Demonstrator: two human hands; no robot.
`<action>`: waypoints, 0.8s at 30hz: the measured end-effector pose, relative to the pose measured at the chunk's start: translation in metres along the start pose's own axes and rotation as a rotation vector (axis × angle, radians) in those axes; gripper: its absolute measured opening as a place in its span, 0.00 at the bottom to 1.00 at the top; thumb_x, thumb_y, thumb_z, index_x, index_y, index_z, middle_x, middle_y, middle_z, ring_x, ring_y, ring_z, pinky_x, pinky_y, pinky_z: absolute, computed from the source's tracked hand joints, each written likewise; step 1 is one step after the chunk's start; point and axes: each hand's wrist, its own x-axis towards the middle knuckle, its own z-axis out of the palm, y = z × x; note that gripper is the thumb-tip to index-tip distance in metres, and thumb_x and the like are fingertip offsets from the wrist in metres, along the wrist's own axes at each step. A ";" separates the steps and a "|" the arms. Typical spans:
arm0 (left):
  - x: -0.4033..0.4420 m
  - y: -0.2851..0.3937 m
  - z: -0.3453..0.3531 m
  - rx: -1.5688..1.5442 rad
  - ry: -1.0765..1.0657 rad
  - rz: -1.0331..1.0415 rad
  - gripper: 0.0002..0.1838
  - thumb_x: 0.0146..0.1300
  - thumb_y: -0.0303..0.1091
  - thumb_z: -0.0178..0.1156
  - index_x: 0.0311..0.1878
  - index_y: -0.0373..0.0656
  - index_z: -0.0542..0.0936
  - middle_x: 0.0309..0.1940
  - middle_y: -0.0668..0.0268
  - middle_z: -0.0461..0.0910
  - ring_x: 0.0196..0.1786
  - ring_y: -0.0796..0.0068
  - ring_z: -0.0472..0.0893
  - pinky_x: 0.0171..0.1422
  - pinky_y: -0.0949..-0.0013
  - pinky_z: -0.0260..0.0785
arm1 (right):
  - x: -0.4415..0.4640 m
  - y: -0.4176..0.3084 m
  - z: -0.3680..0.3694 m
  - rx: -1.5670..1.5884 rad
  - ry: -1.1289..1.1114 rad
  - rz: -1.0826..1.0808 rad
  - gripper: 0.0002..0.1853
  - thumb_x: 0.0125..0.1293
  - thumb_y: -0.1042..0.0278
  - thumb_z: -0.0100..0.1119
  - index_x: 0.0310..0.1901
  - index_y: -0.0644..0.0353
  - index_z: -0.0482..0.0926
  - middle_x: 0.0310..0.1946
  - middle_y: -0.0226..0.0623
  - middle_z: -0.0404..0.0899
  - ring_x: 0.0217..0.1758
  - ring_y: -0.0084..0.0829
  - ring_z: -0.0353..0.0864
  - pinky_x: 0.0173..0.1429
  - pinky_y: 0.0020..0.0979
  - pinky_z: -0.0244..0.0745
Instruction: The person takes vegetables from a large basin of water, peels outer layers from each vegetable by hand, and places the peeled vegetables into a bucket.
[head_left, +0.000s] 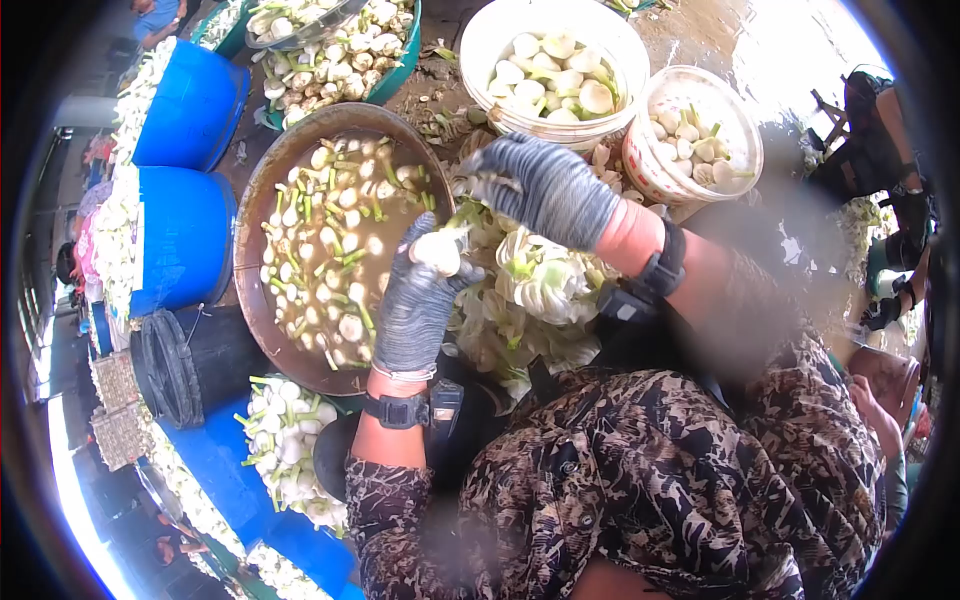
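Note:
A white garlic bulb with some green stem rests in the grip of my left hand, which wears a grey striped glove. This hand is over the right rim of a round brown basin of murky water, where several garlic bulbs with cut green stems float. Up and to the right, my gloved right hand has its fingers partly bent and apart, with nothing I can make out in them. Below both hands lies a heap of peeled garlic skins and leaves.
A white bucket and a smaller patterned tub hold peeled bulbs. A green tub of garlic stands behind the basin. Blue tubs, a black bucket and a garlic pile lie left. Another person is at right.

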 end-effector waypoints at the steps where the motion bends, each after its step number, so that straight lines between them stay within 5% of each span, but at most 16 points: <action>1: 0.001 -0.005 0.004 0.060 -0.010 0.041 0.40 0.62 0.47 0.67 0.72 0.46 0.62 0.63 0.58 0.69 0.64 0.57 0.73 0.67 0.48 0.69 | -0.001 -0.012 -0.003 -0.035 -0.009 -0.175 0.17 0.63 0.56 0.65 0.45 0.59 0.82 0.39 0.44 0.82 0.43 0.46 0.82 0.49 0.40 0.78; 5: -0.002 -0.002 0.020 0.281 -0.007 0.154 0.35 0.66 0.45 0.63 0.70 0.41 0.62 0.57 0.62 0.72 0.55 0.70 0.76 0.59 0.61 0.76 | -0.011 -0.042 0.008 0.069 -0.122 -0.080 0.14 0.63 0.58 0.63 0.41 0.60 0.81 0.34 0.44 0.81 0.38 0.47 0.82 0.44 0.41 0.78; 9: -0.006 -0.006 0.005 0.333 -0.006 0.132 0.36 0.63 0.47 0.67 0.68 0.41 0.64 0.57 0.63 0.69 0.55 0.71 0.75 0.59 0.59 0.78 | -0.014 -0.018 0.020 0.198 -0.139 0.142 0.10 0.63 0.62 0.61 0.37 0.61 0.80 0.30 0.44 0.82 0.34 0.49 0.82 0.41 0.42 0.77; 12: -0.006 -0.004 0.004 0.259 -0.023 0.124 0.38 0.61 0.46 0.68 0.69 0.40 0.64 0.55 0.63 0.72 0.50 0.70 0.78 0.58 0.56 0.77 | -0.001 0.014 0.007 -0.187 0.076 0.183 0.06 0.61 0.66 0.60 0.36 0.59 0.80 0.29 0.45 0.82 0.35 0.51 0.81 0.40 0.42 0.77; 15: -0.003 -0.002 0.003 0.194 -0.055 0.111 0.40 0.59 0.47 0.69 0.69 0.39 0.63 0.54 0.62 0.74 0.49 0.69 0.80 0.59 0.56 0.76 | 0.004 0.000 -0.005 -0.093 0.170 -0.037 0.07 0.61 0.66 0.61 0.37 0.58 0.83 0.34 0.44 0.82 0.39 0.48 0.81 0.44 0.44 0.77; 21: 0.000 -0.005 0.005 0.508 0.011 0.166 0.43 0.57 0.52 0.70 0.70 0.40 0.65 0.61 0.62 0.72 0.63 0.70 0.72 0.67 0.63 0.68 | -0.015 -0.034 0.006 -0.185 -0.130 -0.301 0.09 0.57 0.66 0.66 0.38 0.58 0.81 0.31 0.41 0.78 0.39 0.46 0.79 0.45 0.44 0.74; 24: -0.003 0.006 0.016 0.473 -0.041 0.066 0.39 0.59 0.37 0.67 0.72 0.39 0.61 0.58 0.64 0.72 0.57 0.75 0.74 0.64 0.71 0.68 | -0.015 -0.038 0.009 -0.218 -0.189 -0.196 0.09 0.57 0.61 0.64 0.36 0.56 0.82 0.30 0.41 0.78 0.36 0.45 0.80 0.41 0.43 0.75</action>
